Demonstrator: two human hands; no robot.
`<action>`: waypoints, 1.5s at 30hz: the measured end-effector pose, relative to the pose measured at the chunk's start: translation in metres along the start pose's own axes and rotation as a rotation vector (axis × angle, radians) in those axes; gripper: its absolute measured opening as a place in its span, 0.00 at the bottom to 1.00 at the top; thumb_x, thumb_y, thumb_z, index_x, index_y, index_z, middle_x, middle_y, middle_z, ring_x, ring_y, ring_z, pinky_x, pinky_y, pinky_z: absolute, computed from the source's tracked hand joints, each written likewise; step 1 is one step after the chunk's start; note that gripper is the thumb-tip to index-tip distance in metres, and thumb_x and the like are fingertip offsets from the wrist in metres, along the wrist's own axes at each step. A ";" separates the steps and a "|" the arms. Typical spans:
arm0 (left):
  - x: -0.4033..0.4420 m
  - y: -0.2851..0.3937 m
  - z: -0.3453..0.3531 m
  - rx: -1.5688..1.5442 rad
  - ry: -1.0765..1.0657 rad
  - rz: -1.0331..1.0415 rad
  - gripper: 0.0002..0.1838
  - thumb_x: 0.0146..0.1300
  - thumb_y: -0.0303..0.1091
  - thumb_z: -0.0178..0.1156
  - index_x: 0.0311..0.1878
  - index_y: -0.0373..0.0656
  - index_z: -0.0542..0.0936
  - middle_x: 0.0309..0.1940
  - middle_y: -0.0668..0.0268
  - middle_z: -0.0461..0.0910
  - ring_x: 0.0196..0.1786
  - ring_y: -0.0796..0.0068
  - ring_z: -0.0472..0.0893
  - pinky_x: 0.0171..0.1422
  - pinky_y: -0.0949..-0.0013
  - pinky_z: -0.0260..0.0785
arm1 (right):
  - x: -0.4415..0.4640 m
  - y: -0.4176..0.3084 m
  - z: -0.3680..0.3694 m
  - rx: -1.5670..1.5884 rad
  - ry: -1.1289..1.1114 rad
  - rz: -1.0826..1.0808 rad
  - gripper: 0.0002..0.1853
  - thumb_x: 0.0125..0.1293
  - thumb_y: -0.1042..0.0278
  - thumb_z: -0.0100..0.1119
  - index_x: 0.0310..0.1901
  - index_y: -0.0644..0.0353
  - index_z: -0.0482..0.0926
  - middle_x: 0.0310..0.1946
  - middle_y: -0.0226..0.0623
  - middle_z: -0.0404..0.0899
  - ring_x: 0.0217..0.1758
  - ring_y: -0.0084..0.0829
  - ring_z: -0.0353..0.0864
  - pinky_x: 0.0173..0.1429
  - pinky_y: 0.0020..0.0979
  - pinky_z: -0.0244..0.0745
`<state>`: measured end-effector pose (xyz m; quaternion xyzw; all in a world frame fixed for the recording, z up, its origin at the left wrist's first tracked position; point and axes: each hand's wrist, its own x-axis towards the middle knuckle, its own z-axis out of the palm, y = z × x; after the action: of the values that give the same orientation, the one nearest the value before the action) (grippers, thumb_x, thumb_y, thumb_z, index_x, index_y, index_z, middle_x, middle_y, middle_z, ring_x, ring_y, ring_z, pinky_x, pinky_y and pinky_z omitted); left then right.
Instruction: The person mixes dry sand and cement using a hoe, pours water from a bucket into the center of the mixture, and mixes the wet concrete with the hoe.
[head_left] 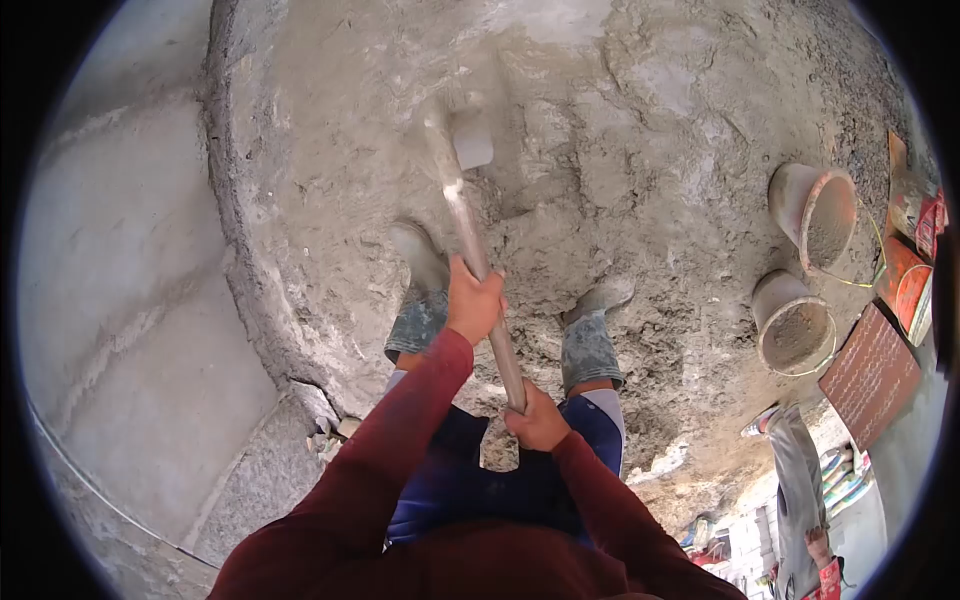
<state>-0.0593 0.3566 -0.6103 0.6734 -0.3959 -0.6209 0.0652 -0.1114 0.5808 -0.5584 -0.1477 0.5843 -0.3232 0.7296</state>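
Observation:
My left hand [475, 300] is wrapped round the middle of a hoe's long handle [508, 362]. Lower down, my right hand [540, 418] grips the handle's end, close to my body. The hoe's pale blade [472, 140] is slightly blurred and is at the wet grey mortar [560, 120]; how deep it sits I cannot tell. Mortar coats the far part of the handle. Both my boots [420, 255] stand in the mix, one on either side of the handle.
Two mortar-caked buckets [785, 190] [775, 300] stand on the right. Beyond them are a brown patterned board [872, 375] and an orange container [908, 290]. Another person's grey-trousered leg [797, 480] is at lower right. A rough edge borders smooth concrete [130, 270] on the left.

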 end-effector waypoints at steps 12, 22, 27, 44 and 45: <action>0.277 0.023 -0.108 1.985 -0.367 0.330 0.16 0.60 0.44 0.70 0.43 0.44 0.91 0.44 0.49 0.89 0.45 0.56 0.90 0.53 0.40 0.69 | 0.272 -0.104 0.045 1.047 -0.286 0.242 0.09 0.63 0.72 0.62 0.40 0.57 0.71 0.27 0.32 0.72 0.25 0.30 0.74 0.31 0.40 0.72; -0.009 -0.076 0.104 0.012 -0.264 -0.476 0.31 0.67 0.27 0.60 0.61 0.27 0.51 0.46 0.47 0.72 0.36 0.61 0.84 0.33 0.58 0.80 | -0.030 -0.029 -0.097 0.681 0.024 0.494 0.08 0.65 0.74 0.59 0.42 0.62 0.71 0.27 0.33 0.74 0.24 0.28 0.77 0.31 0.33 0.76; -0.135 -0.057 0.105 -0.307 -0.473 -0.433 0.26 0.70 0.20 0.55 0.62 0.43 0.51 0.37 0.59 0.73 0.28 0.69 0.81 0.31 0.61 0.78 | -0.153 -0.039 -0.081 0.241 0.072 0.506 0.15 0.63 0.75 0.62 0.50 0.65 0.73 0.28 0.33 0.78 0.26 0.24 0.79 0.33 0.29 0.75; 0.226 0.164 0.330 1.519 -0.590 0.959 0.19 0.63 0.31 0.56 0.49 0.24 0.84 0.50 0.37 0.83 0.51 0.43 0.86 0.64 0.53 0.73 | 0.224 -0.128 -0.255 1.106 0.401 -0.454 0.03 0.64 0.75 0.54 0.39 0.62 0.72 0.29 0.37 0.76 0.26 0.32 0.76 0.31 0.39 0.74; 0.216 0.145 0.320 1.435 -0.692 0.861 0.21 0.64 0.33 0.56 0.49 0.20 0.81 0.49 0.34 0.82 0.50 0.43 0.86 0.62 0.54 0.75 | 0.208 -0.096 -0.237 1.144 0.325 -0.427 0.04 0.65 0.75 0.53 0.40 0.61 0.70 0.28 0.36 0.74 0.26 0.31 0.75 0.32 0.38 0.74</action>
<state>-0.4274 0.2550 -0.7662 0.1216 -0.9030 -0.3146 -0.2661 -0.3423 0.4135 -0.7236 0.2036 0.3799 -0.7412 0.5146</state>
